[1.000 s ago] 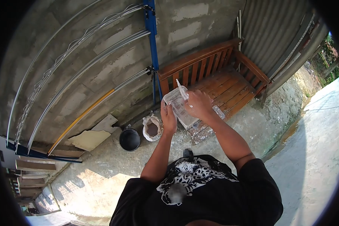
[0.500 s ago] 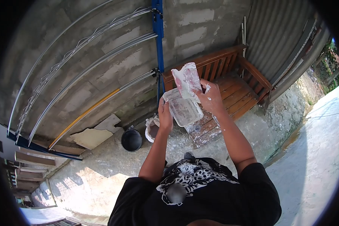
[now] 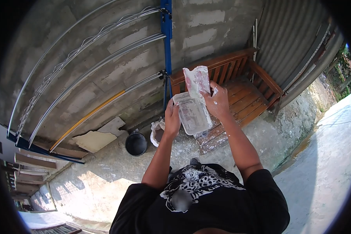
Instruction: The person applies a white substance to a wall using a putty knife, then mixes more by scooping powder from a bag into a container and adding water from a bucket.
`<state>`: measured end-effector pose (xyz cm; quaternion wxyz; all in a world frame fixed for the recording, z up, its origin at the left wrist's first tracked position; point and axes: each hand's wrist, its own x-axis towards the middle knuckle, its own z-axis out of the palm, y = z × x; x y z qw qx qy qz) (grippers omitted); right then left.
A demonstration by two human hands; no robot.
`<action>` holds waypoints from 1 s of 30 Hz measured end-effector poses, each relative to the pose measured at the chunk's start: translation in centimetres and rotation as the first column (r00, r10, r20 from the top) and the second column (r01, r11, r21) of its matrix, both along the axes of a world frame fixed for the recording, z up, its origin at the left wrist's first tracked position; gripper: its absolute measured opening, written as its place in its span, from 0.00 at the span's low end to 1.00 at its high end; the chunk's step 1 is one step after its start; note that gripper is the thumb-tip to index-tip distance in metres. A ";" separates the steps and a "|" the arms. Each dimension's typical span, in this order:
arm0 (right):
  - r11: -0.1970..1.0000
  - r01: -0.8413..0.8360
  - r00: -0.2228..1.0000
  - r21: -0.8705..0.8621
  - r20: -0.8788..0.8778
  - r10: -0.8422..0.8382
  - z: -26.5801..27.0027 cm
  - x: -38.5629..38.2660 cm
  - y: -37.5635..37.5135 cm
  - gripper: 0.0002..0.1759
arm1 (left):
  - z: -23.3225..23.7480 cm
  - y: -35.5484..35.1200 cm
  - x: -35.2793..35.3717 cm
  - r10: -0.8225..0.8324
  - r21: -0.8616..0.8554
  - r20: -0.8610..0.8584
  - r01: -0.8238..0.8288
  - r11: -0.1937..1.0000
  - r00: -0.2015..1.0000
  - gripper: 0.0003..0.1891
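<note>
My left hand (image 3: 172, 120) grips the left side of a clear rectangular plastic tub (image 3: 195, 119), its inside smeared with white residue. In my right hand (image 3: 217, 102) is a flat reddish piece (image 3: 198, 80) coated in white, with an uneven top edge; it looks like a scrap of card or thin sheet. Fingers and thumb close on its lower right side. The lower end of this piece overlaps the tub's upper rim. White smears mark my right hand and forearm.
Beneath and behind my hands stands a wooden bench (image 3: 243, 97), white-spattered at its near end. A black bucket (image 3: 135, 144) and a white-rimmed container (image 3: 156, 134) stand on the ground at left, near broken boards (image 3: 95, 139). Metal rods hang on a blue rack (image 3: 166, 43) along the block wall.
The tub and the coated piece sit slightly farther right in view, and the tub reaches a little lower. Both hands keep their holds.
</note>
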<state>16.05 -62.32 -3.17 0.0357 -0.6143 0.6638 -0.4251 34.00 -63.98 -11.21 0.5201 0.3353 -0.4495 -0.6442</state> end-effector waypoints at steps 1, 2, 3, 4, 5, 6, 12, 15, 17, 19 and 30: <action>0.997 -0.067 0.971 0.038 0.233 0.056 0.6 0.4 -0.1 0.11 | 0.2 -0.3 0.1 -0.010 -0.018 0.021 0.010 1.000 1.000 0.20; 0.988 -0.140 0.885 0.060 0.455 0.098 0.9 0.6 -0.1 0.11 | 0.4 -0.5 0.0 -0.008 -0.018 0.020 0.009 1.000 1.000 0.20; 0.988 -0.141 0.886 0.061 0.453 0.099 0.4 0.4 -0.3 0.11 | 0.4 -0.6 -0.2 0.012 -0.024 0.007 -0.012 1.000 1.000 0.19; 0.989 -0.129 0.880 0.077 0.469 0.078 -0.6 0.4 -0.7 0.11 | 0.5 -0.6 -0.2 0.032 -0.029 -0.005 -0.032 0.999 0.999 0.19; 0.989 -0.116 0.873 0.091 0.484 0.058 -1.3 0.2 -1.1 0.11 | 0.3 -0.8 -0.1 0.032 -0.029 -0.006 -0.032 0.999 0.999 0.19; 0.989 -0.118 0.874 0.087 0.482 0.062 -1.1 0.3 -1.1 0.11 | 0.2 -1.2 -0.1 0.060 -0.046 -0.051 -0.062 0.997 0.997 0.19; 0.996 -0.054 0.873 0.074 0.488 0.011 -1.5 0.8 -1.1 0.10 | 0.7 -1.2 -0.4 0.069 -0.066 -0.077 -0.074 0.995 0.995 0.20; 0.995 -0.054 0.923 0.087 0.385 0.017 -1.8 0.9 -1.4 0.11 | 0.8 -1.5 -0.4 0.056 -0.098 -0.024 -0.059 0.993 0.998 0.20; 0.972 -0.027 0.958 0.234 0.284 -0.041 -2.3 0.8 -1.6 0.17 | 0.6 -1.6 -0.3 0.060 -0.111 -0.001 -0.060 0.992 0.998 0.20; 0.976 -0.032 0.971 0.216 0.237 -0.021 -1.0 1.5 -0.8 0.17 | 1.0 -1.6 -0.3 0.034 -0.094 -0.004 -0.035 0.995 0.999 0.20; 0.946 -0.079 0.991 0.314 0.125 0.042 -0.1 2.7 -1.3 0.25 | 1.2 -2.1 0.4 0.043 -0.126 0.096 -0.030 0.992 0.994 0.21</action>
